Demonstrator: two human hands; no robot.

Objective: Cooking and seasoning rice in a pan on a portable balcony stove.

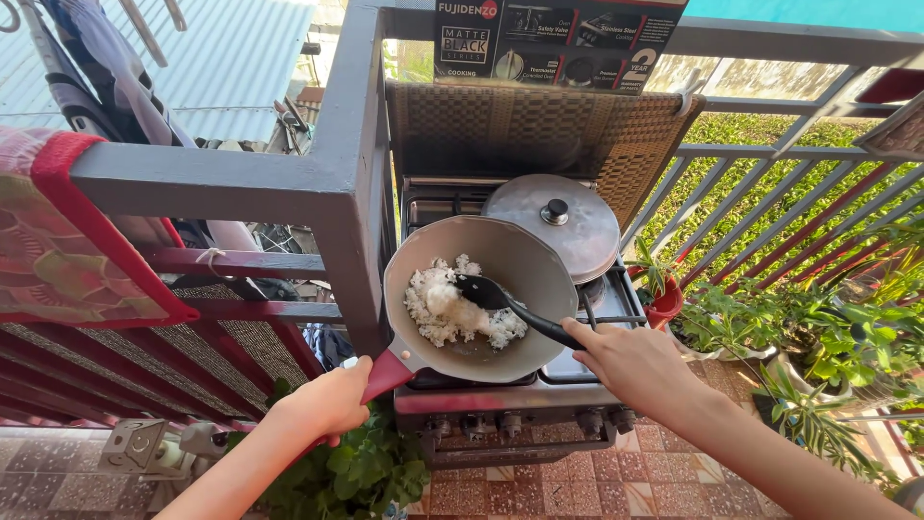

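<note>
My left hand [327, 400] grips the pan [479, 297] by its red handle [385, 376], which points toward me. My right hand [630, 361] grasps the black spatula [505, 306], blade apparently resting on the rice [452, 308]. A dark rectangular carton [558, 43] stands behind the stove [510, 404].

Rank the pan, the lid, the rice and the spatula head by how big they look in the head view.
1. pan
2. lid, though it sits farther from the camera
3. rice
4. spatula head
</note>
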